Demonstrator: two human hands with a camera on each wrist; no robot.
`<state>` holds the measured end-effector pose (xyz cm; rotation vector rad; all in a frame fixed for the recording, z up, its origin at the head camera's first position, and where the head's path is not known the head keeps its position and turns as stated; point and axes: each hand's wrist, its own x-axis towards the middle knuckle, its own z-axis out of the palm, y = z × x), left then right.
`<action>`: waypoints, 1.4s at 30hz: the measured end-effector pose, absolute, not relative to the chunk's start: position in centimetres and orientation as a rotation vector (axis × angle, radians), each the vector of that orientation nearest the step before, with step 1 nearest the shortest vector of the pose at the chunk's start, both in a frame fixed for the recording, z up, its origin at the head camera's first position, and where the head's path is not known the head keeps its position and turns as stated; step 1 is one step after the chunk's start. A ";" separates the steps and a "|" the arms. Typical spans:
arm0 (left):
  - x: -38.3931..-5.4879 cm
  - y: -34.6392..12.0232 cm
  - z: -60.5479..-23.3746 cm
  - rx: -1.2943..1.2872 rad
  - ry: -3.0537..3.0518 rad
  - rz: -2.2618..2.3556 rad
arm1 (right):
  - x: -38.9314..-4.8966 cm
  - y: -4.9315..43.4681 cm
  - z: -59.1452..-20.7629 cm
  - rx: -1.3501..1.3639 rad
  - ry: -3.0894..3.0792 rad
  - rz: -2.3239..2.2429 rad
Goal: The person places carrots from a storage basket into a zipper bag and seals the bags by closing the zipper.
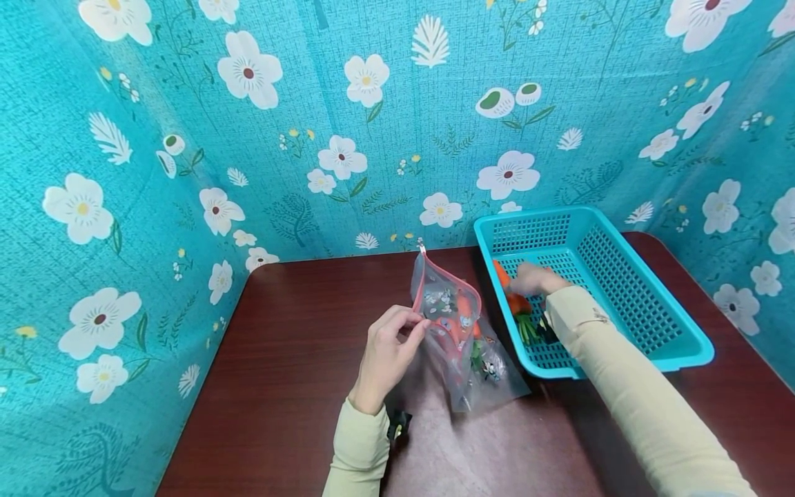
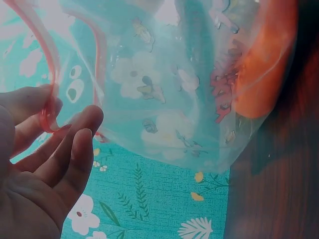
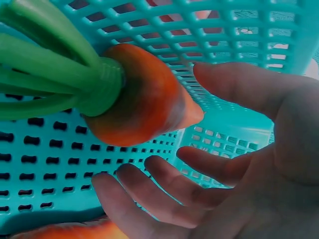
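At right I have the turquoise basket [image 1: 621,290], carrots [image 3: 144,94] inside; just left, the clear bag [image 1: 497,379] holds something orange. My left hand [image 1: 385,348] pinches its red rim [image 2: 52,74]; my right hand [image 1: 535,279] spreads its fingers beside one carrot.

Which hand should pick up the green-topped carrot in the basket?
Probably the right hand: it's beside the green-topped carrot in the basket, holding nothing; the left hand pinches the zipper bag.
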<state>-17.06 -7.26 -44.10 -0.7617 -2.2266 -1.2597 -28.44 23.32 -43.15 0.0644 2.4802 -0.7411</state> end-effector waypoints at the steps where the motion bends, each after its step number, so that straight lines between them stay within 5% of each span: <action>1: -17.1 -7.3 -44.1 -0.760 -2.231 -1.258 | -28.5 23.4 -43.3 0.063 2.476 -0.741; 42: -17.2 -7.7 -44.0 -0.762 -2.310 -1.141 | -28.7 23.2 -44.4 0.143 2.377 -0.812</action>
